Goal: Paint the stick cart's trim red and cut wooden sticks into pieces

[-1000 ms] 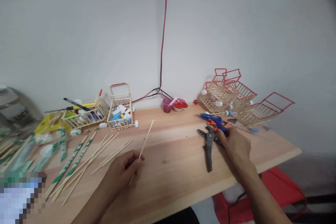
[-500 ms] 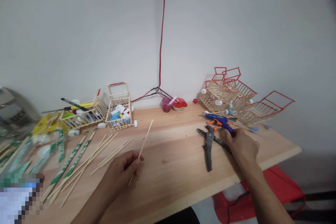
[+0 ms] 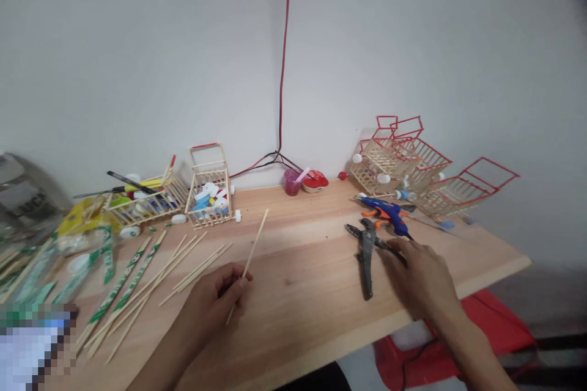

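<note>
My left hand (image 3: pixel 222 293) is closed, pinching a thin bamboo stick (image 3: pixel 255 244) between thumb and fingers; the stick slants up and away over the table. On the right, my right hand (image 3: pixel 426 278) has its fingers curled around one handle of the black pruning shears (image 3: pixel 367 253). The shears lie on the wood with their handles spread, and my fingertips are partly hidden. Just beyond them rests a blue and orange glue gun (image 3: pixel 387 209), apart from my fingers. Several loose bamboo sticks (image 3: pixel 197 269) lie left of my left hand.
Small stick-built carts with red handles (image 3: pixel 426 159) crowd the back right. At the back left stand a cart of bottle caps (image 3: pixel 210 198) and another holding tools (image 3: pixel 147 201). A purple cup (image 3: pixel 292 183) and red paint dish (image 3: pixel 315 181) sit by the wall. A red stool (image 3: pixel 495 324) stands below.
My right hand has moved from beside the glue gun's handle slightly down to the handle of the shears. My left hand keeps the stick nearly still.
</note>
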Tool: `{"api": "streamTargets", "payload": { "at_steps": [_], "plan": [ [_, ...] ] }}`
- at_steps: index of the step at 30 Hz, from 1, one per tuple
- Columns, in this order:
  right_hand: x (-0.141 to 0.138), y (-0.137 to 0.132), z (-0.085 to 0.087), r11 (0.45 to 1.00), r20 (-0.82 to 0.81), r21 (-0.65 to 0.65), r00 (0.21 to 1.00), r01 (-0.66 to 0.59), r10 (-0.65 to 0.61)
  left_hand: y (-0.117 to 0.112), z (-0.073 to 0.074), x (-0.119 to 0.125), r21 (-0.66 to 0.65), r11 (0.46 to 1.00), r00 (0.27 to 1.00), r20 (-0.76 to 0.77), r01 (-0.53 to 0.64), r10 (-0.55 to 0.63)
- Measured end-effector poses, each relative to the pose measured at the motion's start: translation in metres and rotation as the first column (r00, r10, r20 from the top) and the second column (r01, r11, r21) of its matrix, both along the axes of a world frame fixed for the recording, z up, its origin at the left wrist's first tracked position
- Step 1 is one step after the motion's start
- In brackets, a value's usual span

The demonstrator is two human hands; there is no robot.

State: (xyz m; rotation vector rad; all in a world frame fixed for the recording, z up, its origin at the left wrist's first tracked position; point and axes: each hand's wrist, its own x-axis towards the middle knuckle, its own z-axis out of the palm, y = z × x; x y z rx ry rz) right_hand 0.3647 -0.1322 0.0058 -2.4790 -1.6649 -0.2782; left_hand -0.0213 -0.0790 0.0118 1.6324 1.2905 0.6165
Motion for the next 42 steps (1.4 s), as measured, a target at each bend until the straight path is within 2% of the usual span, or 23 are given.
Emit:
{"api": "streamTargets", "payload": {
  "at_steps": [3, 6, 10, 13, 16, 18, 21, 23, 26, 28, 29, 32, 35, 37, 39, 42],
  "plan": [
    [0.0, 0.003, -0.001, 0.993, -0.005, -0.116, 0.999, 0.039, -0.039, 0.0, 0.004, 0.001, 0.016, 1.0, 1.0, 0.019, -0.013, 0.013],
    [0.003, 0.007, -0.002, 0.992, -0.117, -0.125, 0.993, -0.021, 0.006, -0.001, 0.007, 0.001, 0.016, 1.0, 1.0, 0.025, -0.013, 0.013],
    [0.002, 0.004, -0.004, 0.993, -0.321, -0.022, 0.942, -0.114, 0.1, -0.001, 0.004, -0.002, -0.045, 0.999, 0.996, 0.084, -0.005, 0.009],
    [-0.008, -0.003, 0.0, 0.978, -0.417, 0.131, 0.886, -0.161, 0.202, 0.0, -0.001, -0.005, -0.101, 0.995, 0.982, 0.19, 0.013, 0.007],
    [-0.028, -0.005, 0.009, 0.936, -0.508, 0.293, 0.798, -0.194, 0.324, 0.001, -0.006, -0.001, -0.128, 0.991, 0.934, 0.357, 0.032, 0.016],
    [-0.047, -0.001, 0.016, 0.908, -0.587, 0.371, 0.709, -0.194, 0.392, 0.0, -0.007, 0.008, -0.168, 0.985, 0.882, 0.469, 0.037, 0.047],
    [-0.081, 0.011, 0.023, 0.89, -0.721, 0.423, 0.53, -0.173, 0.446, -0.003, -0.001, 0.028, -0.266, 0.964, 0.816, 0.557, -0.003, 0.156],
    [-0.103, 0.021, 0.027, 0.888, -0.77, 0.435, 0.451, -0.147, 0.452, -0.004, 0.006, 0.042, -0.296, 0.955, 0.778, 0.603, 0.012, 0.177],
    [-0.129, 0.034, 0.031, 0.86, -0.739, 0.492, 0.457, -0.134, 0.494, -0.002, 0.017, 0.054, -0.289, 0.957, 0.744, 0.644, 0.02, 0.179],
    [-0.142, 0.04, 0.034, 0.845, -0.723, 0.515, 0.458, -0.144, 0.518, 0.001, 0.021, 0.055, -0.239, 0.969, 0.753, 0.627, -0.058, 0.199],
    [-0.147, 0.042, 0.036, 0.844, -0.731, 0.513, 0.434, -0.159, 0.526, 0.004, 0.022, 0.054, -0.206, 0.972, 0.764, 0.608, -0.112, 0.216],
    [-0.157, 0.043, 0.041, 0.85, -0.797, 0.468, 0.3, -0.241, 0.524, 0.01, 0.018, 0.05, -0.111, 0.962, 0.785, 0.559, -0.248, 0.267],
    [-0.16, 0.045, 0.042, 0.841, -0.86, 0.428, 0.135, -0.331, 0.492, 0.013, 0.014, 0.046, -0.081, 0.956, 0.779, 0.562, -0.283, 0.278],
    [-0.16, 0.048, 0.04, 0.808, -0.878, 0.451, -0.027, -0.378, 0.478, 0.013, 0.014, 0.044, -0.1, 0.953, 0.751, 0.595, -0.285, 0.287],
    [-0.161, 0.052, 0.037, 0.765, -0.862, 0.507, -0.228, -0.398, 0.452, 0.015, 0.017, 0.042, -0.122, 0.948, 0.692, 0.658, -0.293, 0.299],
    [-0.167, 0.057, 0.03, 0.724, -0.779, 0.581, -0.514, -0.372, 0.36, 0.018, 0.024, 0.041, -0.106, 0.947, 0.611, 0.741, -0.304, 0.279]
  ]
}}
